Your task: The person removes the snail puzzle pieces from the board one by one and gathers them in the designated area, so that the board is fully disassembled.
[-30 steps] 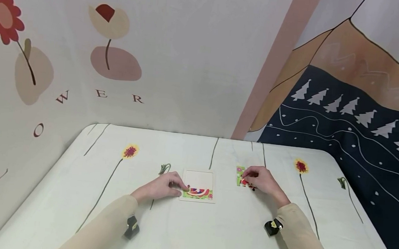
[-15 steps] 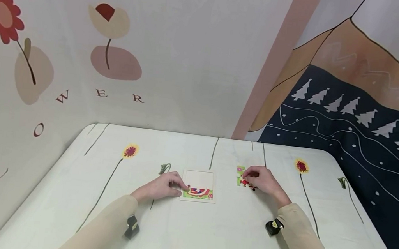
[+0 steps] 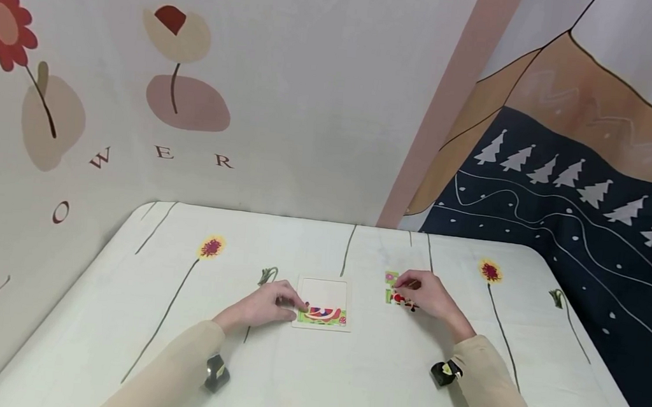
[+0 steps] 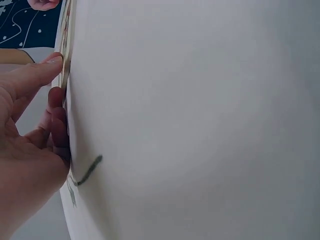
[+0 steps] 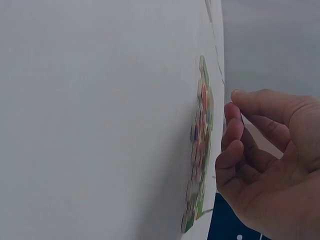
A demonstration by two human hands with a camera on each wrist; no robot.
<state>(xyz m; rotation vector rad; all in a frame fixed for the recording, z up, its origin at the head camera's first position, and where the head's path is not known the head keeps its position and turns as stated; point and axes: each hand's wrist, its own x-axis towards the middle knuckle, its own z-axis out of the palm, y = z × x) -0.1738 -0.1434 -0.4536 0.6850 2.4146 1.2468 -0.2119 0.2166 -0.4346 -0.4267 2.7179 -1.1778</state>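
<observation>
A square puzzle board (image 3: 324, 286) with a pale rim lies mid-table, its lower part filled by a brightly printed strip. My left hand (image 3: 263, 302) rests at its left side, forefinger on the printed strip and thumb by the rim. In the left wrist view, the left hand's fingertips (image 4: 56, 60) are right at the board's edge. To the right lie loose jigsaw pieces (image 3: 390, 296), green, pink and red, partly hidden beneath my right hand (image 3: 425, 292). From the right wrist, the jigsaw pieces (image 5: 200, 150) lie flat, with the loosely curled right hand (image 5: 265, 140) above them, holding nothing visible.
A white cloth printed with flowers covers the table (image 3: 346, 384). Behind it rises a pale printed backdrop (image 3: 311, 100), with a dark tree-patterned cloth (image 3: 532, 207) at the right. Black wrist cameras (image 3: 446, 373) sit on both wrists.
The view has shifted very slightly. Both hands, the board and the loose pieces keep nearly the same places.
</observation>
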